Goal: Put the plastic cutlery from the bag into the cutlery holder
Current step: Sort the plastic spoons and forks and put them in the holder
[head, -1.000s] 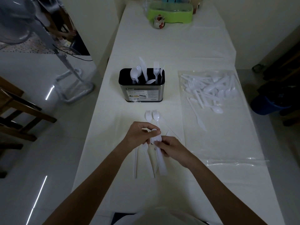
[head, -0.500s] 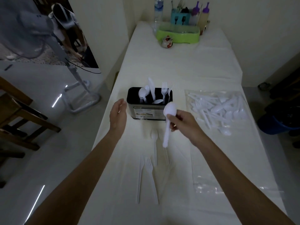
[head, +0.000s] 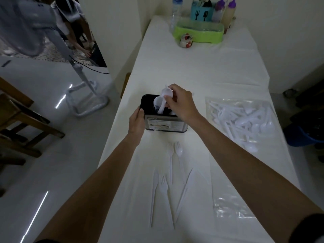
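The left hand [head: 135, 121] gripped the left wall of the rectangular black-rimmed steel cutlery holder [head: 166, 124], near the left edge of the white-clothed table [head: 192, 71]. The right hand [head: 180, 104] pinched a white plastic spoon [head: 164, 99] near its bowl, handle down inside the holder. The clear plastic bag [head: 245, 120] of cutlery lay apart on the right. Bare cloth stretched beyond the holder. The holder's label was too blurred to read.

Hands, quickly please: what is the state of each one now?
Left hand: closed, gripping the left end of the cutlery holder.
Right hand: closed, pinching a white plastic spoon over the holder.
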Demonstrator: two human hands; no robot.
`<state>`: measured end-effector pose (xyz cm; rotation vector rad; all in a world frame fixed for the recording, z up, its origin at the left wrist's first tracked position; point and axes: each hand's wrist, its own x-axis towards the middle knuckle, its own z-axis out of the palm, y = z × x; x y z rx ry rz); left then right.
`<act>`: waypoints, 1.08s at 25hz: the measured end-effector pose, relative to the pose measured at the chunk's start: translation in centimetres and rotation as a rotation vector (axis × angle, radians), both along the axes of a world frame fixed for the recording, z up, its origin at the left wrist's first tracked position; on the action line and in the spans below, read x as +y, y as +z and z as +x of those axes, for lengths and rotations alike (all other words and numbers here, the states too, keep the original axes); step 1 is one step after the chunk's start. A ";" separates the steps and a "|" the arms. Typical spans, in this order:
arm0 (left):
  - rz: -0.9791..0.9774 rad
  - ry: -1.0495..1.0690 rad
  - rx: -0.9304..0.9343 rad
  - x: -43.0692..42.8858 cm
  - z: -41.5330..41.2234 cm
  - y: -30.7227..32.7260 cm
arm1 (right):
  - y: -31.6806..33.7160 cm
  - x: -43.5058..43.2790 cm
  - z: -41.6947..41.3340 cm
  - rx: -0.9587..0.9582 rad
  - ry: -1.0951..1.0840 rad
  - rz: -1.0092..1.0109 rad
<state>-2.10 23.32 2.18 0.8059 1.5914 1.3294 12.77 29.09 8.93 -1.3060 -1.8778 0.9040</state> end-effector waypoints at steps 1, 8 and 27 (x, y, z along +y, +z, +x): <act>0.001 -0.003 0.007 0.0 0.0 0.0 | -0.4 0.0 -0.3 -0.046 0.018 0.001; 0.012 0.006 0.005 -0.3 0.5 0.2 | -1.0 0.0 -1.4 -0.339 0.129 0.043; -0.266 -0.193 0.513 -14.0 1.7 -5.9 | -8.4 -18.1 8.4 -0.200 -0.273 -0.223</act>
